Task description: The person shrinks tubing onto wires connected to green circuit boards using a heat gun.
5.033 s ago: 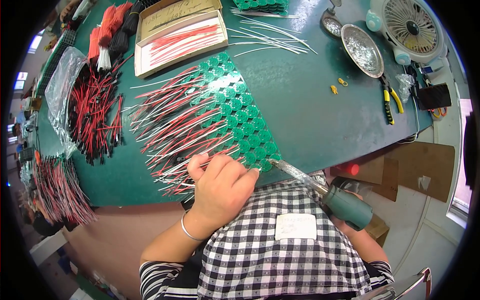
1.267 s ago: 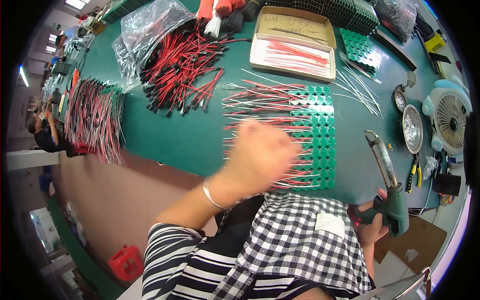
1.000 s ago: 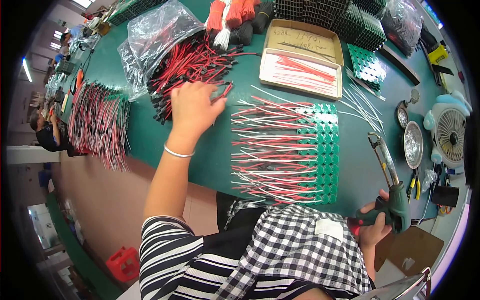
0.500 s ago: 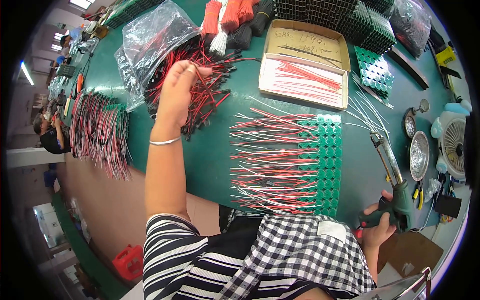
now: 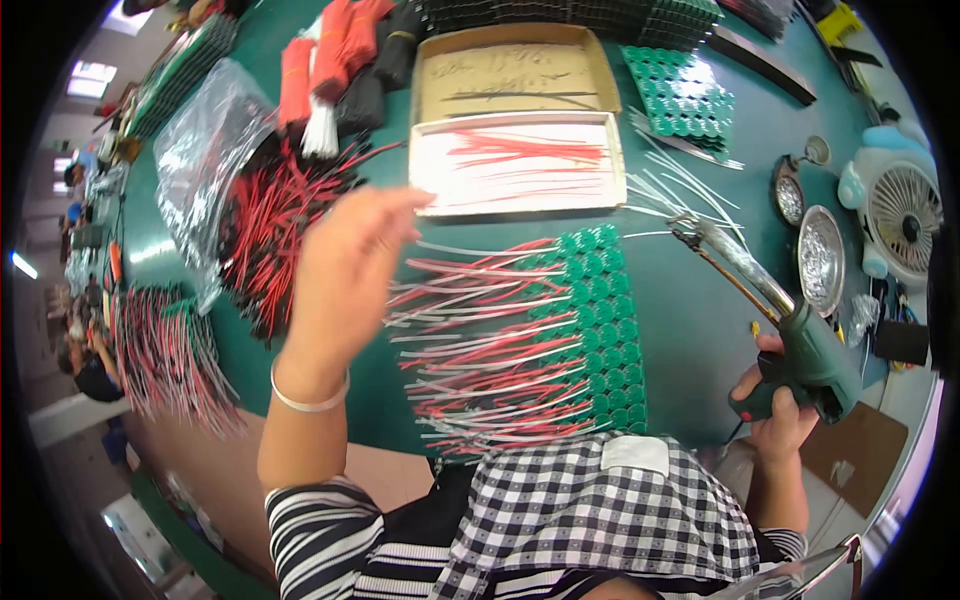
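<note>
Many wires [image 5: 490, 372] overlie the green panel [image 5: 610, 345] before you. Your right hand [image 5: 785, 422] grips the soldering gun [image 5: 818, 358]; I can't tell whether your blurred left hand [image 5: 345, 265] holds anything. An open box [image 5: 505, 42] bears handwriting [image 5: 510, 75].

Green worktop [image 5: 690, 365], glossy, glare toward its left end. Pinkish-brown floor [image 5: 215, 465] at lower left. Bright window [image 5: 88, 80] upper left, lit tube [image 5: 24, 265] at left edge. Brown cardboard [image 5: 868, 442] lower right.
</note>
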Demonstrator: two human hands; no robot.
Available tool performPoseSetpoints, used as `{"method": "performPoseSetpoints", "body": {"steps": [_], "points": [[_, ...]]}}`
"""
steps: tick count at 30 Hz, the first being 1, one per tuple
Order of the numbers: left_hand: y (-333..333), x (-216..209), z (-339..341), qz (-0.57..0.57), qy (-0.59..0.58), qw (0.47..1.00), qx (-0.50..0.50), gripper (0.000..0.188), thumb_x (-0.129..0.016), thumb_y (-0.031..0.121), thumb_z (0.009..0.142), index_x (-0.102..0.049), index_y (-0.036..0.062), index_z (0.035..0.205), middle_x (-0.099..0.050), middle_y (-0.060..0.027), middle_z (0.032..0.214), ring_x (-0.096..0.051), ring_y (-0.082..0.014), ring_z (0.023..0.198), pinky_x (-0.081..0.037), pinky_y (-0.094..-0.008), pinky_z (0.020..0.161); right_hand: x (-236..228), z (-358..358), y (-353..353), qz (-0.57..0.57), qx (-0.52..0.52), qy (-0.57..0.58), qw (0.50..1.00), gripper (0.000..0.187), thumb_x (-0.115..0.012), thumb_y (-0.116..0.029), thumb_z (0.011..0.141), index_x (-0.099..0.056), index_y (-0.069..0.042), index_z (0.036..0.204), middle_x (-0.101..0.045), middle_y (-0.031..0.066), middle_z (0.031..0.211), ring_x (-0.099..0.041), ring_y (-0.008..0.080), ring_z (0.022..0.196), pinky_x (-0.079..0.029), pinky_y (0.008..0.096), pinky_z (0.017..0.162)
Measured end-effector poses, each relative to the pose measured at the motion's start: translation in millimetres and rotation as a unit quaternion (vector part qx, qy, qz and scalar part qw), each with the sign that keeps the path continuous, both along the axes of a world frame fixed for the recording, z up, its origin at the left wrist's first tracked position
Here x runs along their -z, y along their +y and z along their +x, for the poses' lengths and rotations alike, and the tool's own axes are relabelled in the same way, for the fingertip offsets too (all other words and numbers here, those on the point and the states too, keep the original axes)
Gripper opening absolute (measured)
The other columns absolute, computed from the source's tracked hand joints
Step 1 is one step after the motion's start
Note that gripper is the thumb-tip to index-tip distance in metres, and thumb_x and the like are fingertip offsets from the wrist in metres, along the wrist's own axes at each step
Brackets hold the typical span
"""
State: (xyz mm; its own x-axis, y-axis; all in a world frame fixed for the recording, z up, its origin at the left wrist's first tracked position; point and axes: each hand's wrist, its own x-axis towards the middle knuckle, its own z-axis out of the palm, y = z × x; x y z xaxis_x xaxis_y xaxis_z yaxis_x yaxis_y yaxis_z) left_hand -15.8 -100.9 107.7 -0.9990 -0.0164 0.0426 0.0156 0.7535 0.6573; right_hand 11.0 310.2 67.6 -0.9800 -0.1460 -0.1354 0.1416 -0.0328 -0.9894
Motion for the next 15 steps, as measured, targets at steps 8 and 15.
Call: {"method": "performPoseSetpoints", "body": {"steps": [8, 15], "points": [[64.1, 15.8, -1.5, -0.134, -0.02, 0.972, 0.192, 0.024, -0.063, 0.008, 0.076, -0.067, 0.0074, 0.099, -0.047, -0.0066, 0.071, -0.054, -0.0232, 0.067, -0.045, -0.0353, 0.056, -17.8, -30.6, 7.1, 0.072, -0.153, -0.088, 0.982, 0.059, -0.064, -0.035, 0.086, -0.047, 0.002, 0.129, -0.059, 0.0146, 0.112, -0.062, 0.0204, 0.066, -0.05, 0.0317, 0.061], [74.7, 43.0, -0.6, -0.113, 0.04, 0.98, 0.158, 0.029, -0.071, 0.0, 0.064, -0.068, 0.0069, 0.092, -0.051, -0.0055, 0.066, -0.055, -0.022, 0.06, -0.043, -0.0336, 0.051, -9.7, -16.5, -14.0, -0.044, -0.074, -0.208, 0.974, 0.057, -0.065, -0.027, 0.084, -0.045, 0.003, 0.129, -0.059, 0.0182, 0.113, -0.063, 0.0239, 0.065, -0.053, 0.0323, 0.058]]}}
